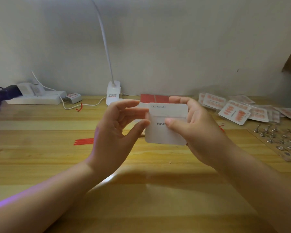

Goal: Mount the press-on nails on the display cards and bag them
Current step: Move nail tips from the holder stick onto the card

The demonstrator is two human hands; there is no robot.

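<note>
A white display card (166, 132) in a clear bag is held upright above the wooden table, its printed back toward me with the word "Handm…" partly covered. My right hand (196, 130) grips the card from the right, thumb across its face and fingers behind. My left hand (118, 130) pinches the card's left edge between thumb and fingers near the bag's flap. The nails on the card's far side are hidden.
A pile of bagged cards with orange nails (238, 110) lies at the back right. A wooden board with metal nail stands (279, 142) sits at the right edge. Red strips (83, 142) lie left of my hands; a red sheet (154, 98), a clip lamp (113, 93) and a power strip (35, 98) stand behind.
</note>
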